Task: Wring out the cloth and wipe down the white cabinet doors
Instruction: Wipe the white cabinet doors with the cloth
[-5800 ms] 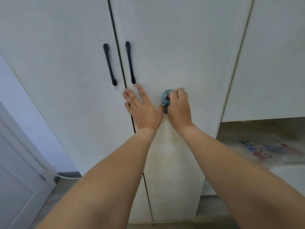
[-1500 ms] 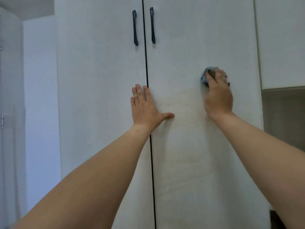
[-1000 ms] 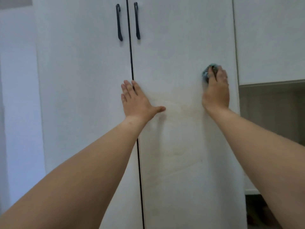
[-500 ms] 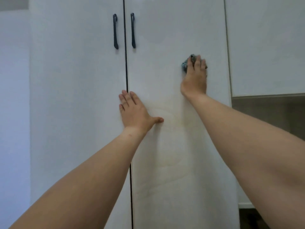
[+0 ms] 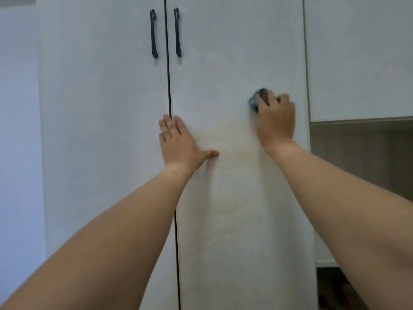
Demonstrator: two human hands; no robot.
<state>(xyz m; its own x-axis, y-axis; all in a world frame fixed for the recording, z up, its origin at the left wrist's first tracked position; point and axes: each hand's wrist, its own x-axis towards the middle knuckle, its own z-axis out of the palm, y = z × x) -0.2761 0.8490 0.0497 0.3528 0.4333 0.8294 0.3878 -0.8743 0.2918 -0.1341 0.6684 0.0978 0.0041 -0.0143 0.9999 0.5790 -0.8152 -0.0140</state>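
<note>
The right hand [image 5: 276, 118] grips a balled blue cloth [image 5: 257, 100] against the right cabinet door [image 5: 234, 63], near that door's right edge. The left hand [image 5: 178, 142], fingers straight, presses flat beside the door's left edge, well apart from the cloth.

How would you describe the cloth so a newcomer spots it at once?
Find the tall right-hand cabinet door, right of the two black handles. Near its right edge, the right hand presses a small bunched cloth against it: blue-grey, the only dark patch on that white panel.
</note>
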